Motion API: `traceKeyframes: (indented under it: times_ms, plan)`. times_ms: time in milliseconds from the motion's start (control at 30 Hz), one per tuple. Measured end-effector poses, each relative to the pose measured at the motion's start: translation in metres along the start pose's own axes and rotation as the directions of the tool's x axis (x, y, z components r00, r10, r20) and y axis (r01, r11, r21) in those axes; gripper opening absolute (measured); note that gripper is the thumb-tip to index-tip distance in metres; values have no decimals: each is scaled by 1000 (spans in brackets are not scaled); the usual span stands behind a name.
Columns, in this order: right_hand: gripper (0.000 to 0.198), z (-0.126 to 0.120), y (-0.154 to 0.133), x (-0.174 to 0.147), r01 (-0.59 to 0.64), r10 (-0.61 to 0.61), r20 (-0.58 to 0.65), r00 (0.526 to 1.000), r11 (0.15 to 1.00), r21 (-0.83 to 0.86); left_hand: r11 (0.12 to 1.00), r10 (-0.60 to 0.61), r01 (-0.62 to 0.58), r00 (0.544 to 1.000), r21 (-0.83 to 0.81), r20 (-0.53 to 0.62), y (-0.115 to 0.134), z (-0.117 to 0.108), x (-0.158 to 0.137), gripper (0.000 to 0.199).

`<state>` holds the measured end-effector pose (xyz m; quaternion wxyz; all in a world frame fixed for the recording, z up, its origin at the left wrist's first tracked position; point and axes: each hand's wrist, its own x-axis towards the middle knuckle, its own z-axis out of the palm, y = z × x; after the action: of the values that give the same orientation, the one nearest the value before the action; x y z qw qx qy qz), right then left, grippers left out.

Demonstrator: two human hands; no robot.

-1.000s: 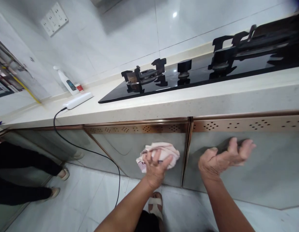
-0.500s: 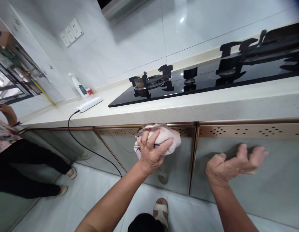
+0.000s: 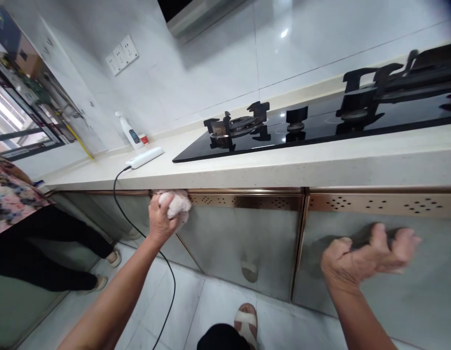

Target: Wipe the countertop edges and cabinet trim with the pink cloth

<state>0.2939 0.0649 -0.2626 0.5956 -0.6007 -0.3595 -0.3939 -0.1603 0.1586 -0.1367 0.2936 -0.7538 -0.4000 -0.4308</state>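
Note:
My left hand is closed around a crumpled pale pink cloth. The cloth presses against the left end of the copper-coloured perforated strip along the top of a cabinet door, just beneath the countertop edge. On the right, my right hand holds nothing; its fingers are apart and partly curled. It is close to the grey-green front of the neighbouring cabinet door, and whether it touches the surface I cannot tell.
A black gas hob sits on the white countertop. Left of it lie a white device with a black cable hanging down, and a spray bottle. Another person stands at the far left.
My left hand has slid the cloth leftward along the perforated strip to its left end. The right hand keeps nearly the same pose, and the view has shifted slightly.

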Motion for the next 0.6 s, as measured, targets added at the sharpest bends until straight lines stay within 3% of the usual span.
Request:
traceKeyframes:
  times_ms: [133, 233, 300, 467, 600]
  plan:
    - [79, 0, -4, 4, 66, -65, -43, 997, 997, 35, 992, -121, 119, 992, -49, -39, -31, -3, -9, 60]
    - [77, -1, -6, 7, 79, -76, -50, 996, 996, 50, 979, -193, 183, 973, -86, -129, -23, 8, -14, 59]
    - [75, -2, -7, 8, 74, -72, -47, 996, 996, 46, 953, -294, 275, 937, -124, -189, -9, 20, -20, 61]
    - [74, -4, -7, 7, 66, -65, -20, 998, 997, 45, 816, -574, 517, 779, -260, -253, 21, 47, -37, 69]
    - [77, -3, -2, 5, 65, -65, -5, 998, 997, 31, 648, -758, 666, 612, -369, -225, 31, 62, -51, 71]
